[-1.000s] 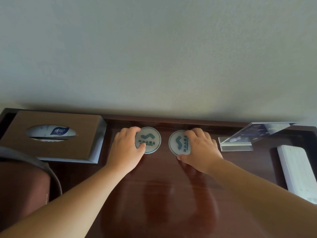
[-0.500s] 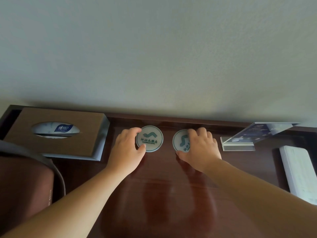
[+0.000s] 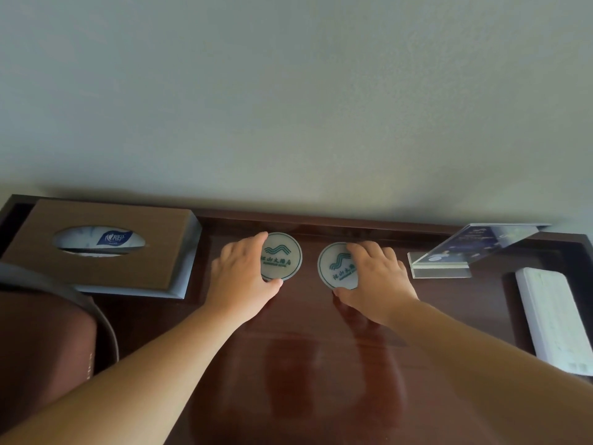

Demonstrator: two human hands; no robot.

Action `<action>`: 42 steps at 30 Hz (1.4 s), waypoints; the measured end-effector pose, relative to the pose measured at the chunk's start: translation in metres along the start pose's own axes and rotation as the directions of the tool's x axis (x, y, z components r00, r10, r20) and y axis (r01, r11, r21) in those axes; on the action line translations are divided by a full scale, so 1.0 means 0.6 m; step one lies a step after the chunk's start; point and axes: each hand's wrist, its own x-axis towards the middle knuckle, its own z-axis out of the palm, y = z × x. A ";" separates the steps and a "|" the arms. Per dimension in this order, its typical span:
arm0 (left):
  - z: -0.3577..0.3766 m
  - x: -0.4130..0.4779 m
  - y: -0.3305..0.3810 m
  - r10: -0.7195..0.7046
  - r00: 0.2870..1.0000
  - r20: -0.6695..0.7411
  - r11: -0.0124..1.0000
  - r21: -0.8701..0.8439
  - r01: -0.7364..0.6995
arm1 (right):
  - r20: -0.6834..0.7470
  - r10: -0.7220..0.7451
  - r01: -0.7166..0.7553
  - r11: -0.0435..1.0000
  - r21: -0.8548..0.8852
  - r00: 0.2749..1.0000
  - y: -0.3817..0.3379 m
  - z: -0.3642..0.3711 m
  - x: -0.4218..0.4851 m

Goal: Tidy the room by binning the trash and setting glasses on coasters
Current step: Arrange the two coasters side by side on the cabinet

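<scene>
On desk (image 3: 308, 364): left hand (image 3: 239, 279) grip pinches left coaster (image 3: 282, 256); right hand (image 3: 375, 281) half-hides right coaster (image 3: 333, 268), pinching it.

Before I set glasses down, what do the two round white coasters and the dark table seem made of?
Left round white coaster and right round white coaster: probably matte plastic or silicone, thin, flat, with printed green logos. Dark reddish table: wood or veneer, glossy; it mirrors the arms.

The desk (image 3: 308, 364) is glossy dark-red wood. On it, both coasters (image 3: 282, 256) look matt; right of them stands a clear acrylic sign holder (image 3: 449, 264); left sits a matt brown tissue box (image 3: 106, 271).
</scene>
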 end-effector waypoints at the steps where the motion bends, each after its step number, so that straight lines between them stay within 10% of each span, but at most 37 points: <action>1: 0.002 0.001 0.001 -0.002 1.000 0.000 1.000 0.008 0.002 | -0.014 0.020 -0.020 1.000 -0.002 1.000 -0.002 0.002 -0.001; 42: 0.005 0.002 0.001 -0.026 0.999 -0.024 1.000 -0.013 0.026 | -0.103 0.071 -0.060 0.992 0.114 0.992 0.008 0.011 -0.016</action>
